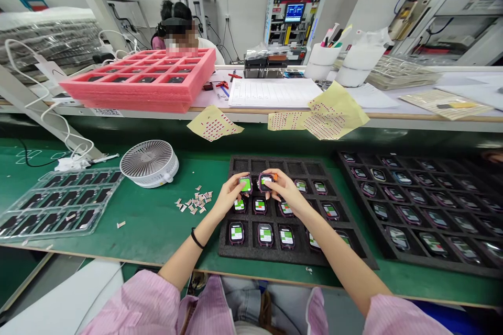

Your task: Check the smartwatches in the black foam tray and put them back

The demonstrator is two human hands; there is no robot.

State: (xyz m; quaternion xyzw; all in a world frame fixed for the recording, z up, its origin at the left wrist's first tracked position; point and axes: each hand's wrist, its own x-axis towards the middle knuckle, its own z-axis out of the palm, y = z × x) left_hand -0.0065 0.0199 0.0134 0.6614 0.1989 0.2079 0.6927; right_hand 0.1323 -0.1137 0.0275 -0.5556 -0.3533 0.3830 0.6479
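Note:
Between thumb and fingers, my left hand [230,192] grips a smartwatch with a green screen [245,184]. A second smartwatch, its screen partly white [266,182], is pinched in my right hand [285,191], close beside the first. Something small and orange shows at the right fingertips. Both hands are above a black foam tray [251,251], whose pockets hold several smartwatches with lit white and green screens, such as a front-row smartwatch [265,234]. My right forearm covers part of the tray's right side.
Another black foam tray [377,243] of watches lies at right. Left are a white fan [149,165], small loose pieces [194,201] and a clear plastic tray [94,220] of black parts. A pink foam tray [133,97] sits on the shelf; a person [181,26] is behind it.

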